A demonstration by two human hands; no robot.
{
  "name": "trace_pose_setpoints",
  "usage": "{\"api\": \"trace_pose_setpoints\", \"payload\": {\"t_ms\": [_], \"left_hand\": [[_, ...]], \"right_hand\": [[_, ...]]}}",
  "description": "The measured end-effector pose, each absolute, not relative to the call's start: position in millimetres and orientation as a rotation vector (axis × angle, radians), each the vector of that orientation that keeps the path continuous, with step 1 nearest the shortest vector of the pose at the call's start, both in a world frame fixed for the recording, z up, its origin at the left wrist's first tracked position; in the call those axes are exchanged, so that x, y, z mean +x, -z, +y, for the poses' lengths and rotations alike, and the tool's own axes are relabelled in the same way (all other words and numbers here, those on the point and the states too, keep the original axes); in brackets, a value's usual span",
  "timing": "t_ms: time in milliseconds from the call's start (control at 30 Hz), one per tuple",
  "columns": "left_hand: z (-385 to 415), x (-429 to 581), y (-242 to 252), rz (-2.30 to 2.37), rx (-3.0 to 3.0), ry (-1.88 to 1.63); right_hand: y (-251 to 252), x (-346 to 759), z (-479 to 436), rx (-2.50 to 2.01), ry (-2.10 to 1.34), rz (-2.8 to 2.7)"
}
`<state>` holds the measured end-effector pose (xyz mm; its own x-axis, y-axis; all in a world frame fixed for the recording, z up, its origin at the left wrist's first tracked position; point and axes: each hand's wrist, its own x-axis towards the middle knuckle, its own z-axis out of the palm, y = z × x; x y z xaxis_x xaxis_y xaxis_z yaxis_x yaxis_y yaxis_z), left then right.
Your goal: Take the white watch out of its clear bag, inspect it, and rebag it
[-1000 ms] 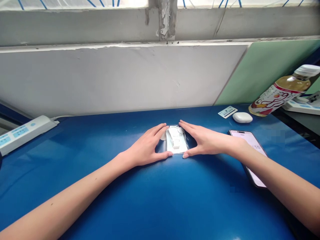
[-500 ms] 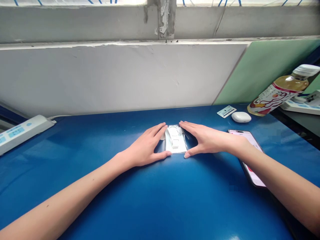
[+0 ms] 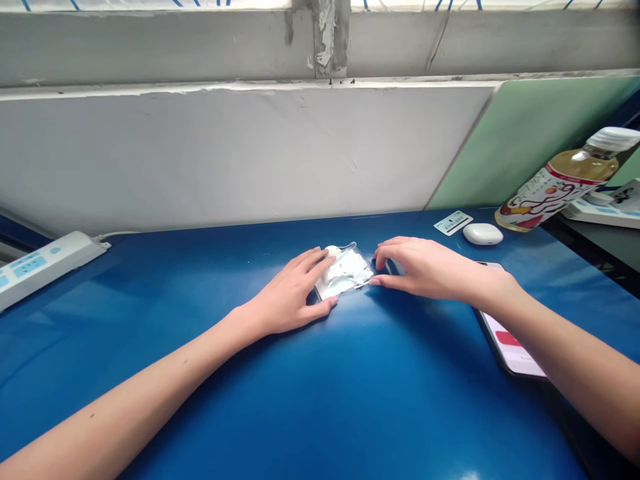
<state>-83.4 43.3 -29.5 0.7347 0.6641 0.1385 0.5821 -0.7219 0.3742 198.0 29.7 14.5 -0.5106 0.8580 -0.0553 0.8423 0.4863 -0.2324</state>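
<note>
Head view: clear packet (image 3: 345,272) now tilted.

I count two hands (image 3: 287,300), one clear packet (image 3: 345,272) between them, and right of it one phone (image 3: 515,340), one earbud case (image 3: 483,234), one card (image 3: 453,223), one bottle (image 3: 563,181).

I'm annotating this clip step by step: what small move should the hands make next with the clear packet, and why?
Probably pinch it at both ends and lift. The left hand already touches the clear packet, whose far edge is tilted up off the blue table; the right hand sits at its right corner.
</note>
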Motion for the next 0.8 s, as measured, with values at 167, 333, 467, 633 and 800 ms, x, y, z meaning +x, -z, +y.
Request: {"api": "trace_pose_setpoints", "payload": {"t_ms": [167, 333, 467, 633, 800], "left_hand": [[43.6, -83.0, 26.3, 0.956, 2.663, -0.309], [43.9, -81.3, 25.0, 0.951, 2.709, -0.24], [42.9, -79.6, 24.2, 0.979, 2.701, -0.254], [41.8, -80.0, 26.6, 1.089, 2.675, -0.286], [42.4, -80.4, 29.5, 1.116, 2.674, -0.315]], "right_hand": [[-12.6, 199.8, 29.6, -1.426, -0.439, -2.612], [-9.4, 202.6, 30.2, -1.438, -0.568, -2.634], [-13.4, 204.5, 32.0, -1.459, -0.622, -2.638], [-17.2, 207.1, 32.2, -1.512, -0.698, -2.65], [-14.1, 208.1, 32.4, -1.527, -0.661, -2.649]]}}
